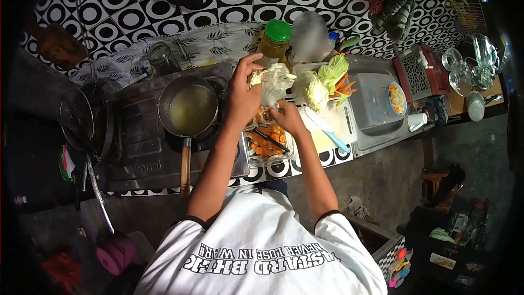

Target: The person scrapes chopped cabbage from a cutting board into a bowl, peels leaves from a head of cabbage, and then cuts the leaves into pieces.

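Note:
A clear plastic bag [277, 84] with a pale, creamy-white vegetable in it is held up between my hands; its exact kind is hard to make out. Curled around the bag's left side is my left hand [245, 90], its fingers partly hidden. Lower down, my right hand [287, 117] pinches the bag's bottom end. Just beneath my hands sits a clear container of cut carrots [268, 141] with a dark-handled utensil [272, 139] lying across it. To the right, a light-blue-handled knife [330, 132] rests on a pale cutting board [341, 119].
A pan [187, 106] with yellowish liquid stands on the stove [136, 145] at left, handle toward me. Cabbage [315, 94], leafy greens [334, 70] and carrots [344, 84] lie right. A green-lidded jar [275, 41] stands behind. A bowl of shredded vegetables [397, 99] sits by the sink.

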{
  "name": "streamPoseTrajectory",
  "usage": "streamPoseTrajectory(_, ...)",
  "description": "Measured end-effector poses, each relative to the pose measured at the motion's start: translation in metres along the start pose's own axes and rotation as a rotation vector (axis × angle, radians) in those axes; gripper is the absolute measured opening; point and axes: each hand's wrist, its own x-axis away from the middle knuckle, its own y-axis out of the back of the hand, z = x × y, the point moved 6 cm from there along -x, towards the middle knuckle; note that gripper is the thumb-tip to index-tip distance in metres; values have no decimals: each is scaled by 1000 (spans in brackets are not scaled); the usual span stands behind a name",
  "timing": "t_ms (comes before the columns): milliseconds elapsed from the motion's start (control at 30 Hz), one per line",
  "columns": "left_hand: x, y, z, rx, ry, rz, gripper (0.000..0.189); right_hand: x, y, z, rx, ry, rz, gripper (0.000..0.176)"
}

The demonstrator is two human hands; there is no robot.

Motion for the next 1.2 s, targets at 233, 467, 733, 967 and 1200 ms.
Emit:
streamPoseTrajectory(233,14,16,-13,256,24,13,36,16,15,18,12,30,-57,23)
streamPoseTrajectory(467,47,44,18,980,170,-267,43,50,49,51,284,417,-96,70)
streamPoseTrajectory(733,82,-11,25,1209,273,-77,35,97,102,34,352,503,-68,70)
streamPoseTrajectory(967,120,-73,78,874,839,235,50,117,141,-21,291,505,-120,66)
streamPoseTrajectory(1200,117,-148,61,417,936,565,45,117,180,-40,301,596,-85,66)
